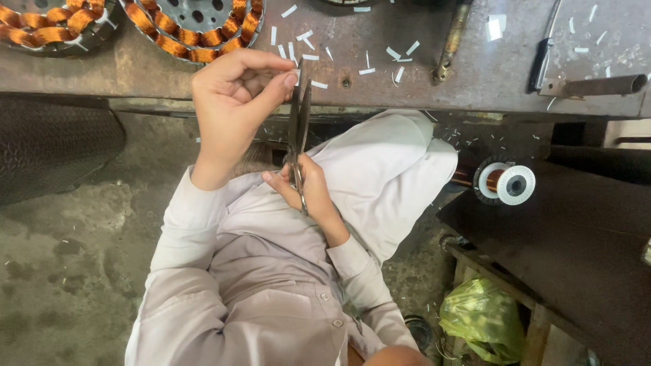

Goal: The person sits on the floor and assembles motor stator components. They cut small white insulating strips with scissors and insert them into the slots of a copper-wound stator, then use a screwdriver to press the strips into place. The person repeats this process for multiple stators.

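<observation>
My right hand point(308, 190) grips the handles of a pair of dark metal scissors point(298, 125) that point up toward the workbench. My left hand point(234, 102) is raised above it, thumb and fingers pinched together right at the scissor blades, on something too small to make out. Both arms are in pale grey sleeves, over my lap in light cloth.
A rusty metal workbench point(407, 81) runs across the top, littered with small white paper strips point(302, 34). Two stators wound with copper coils point(196, 27) lie at its upper left. A spool of copper wire point(505, 181), a dark board and a green plastic bag point(481, 318) are at right.
</observation>
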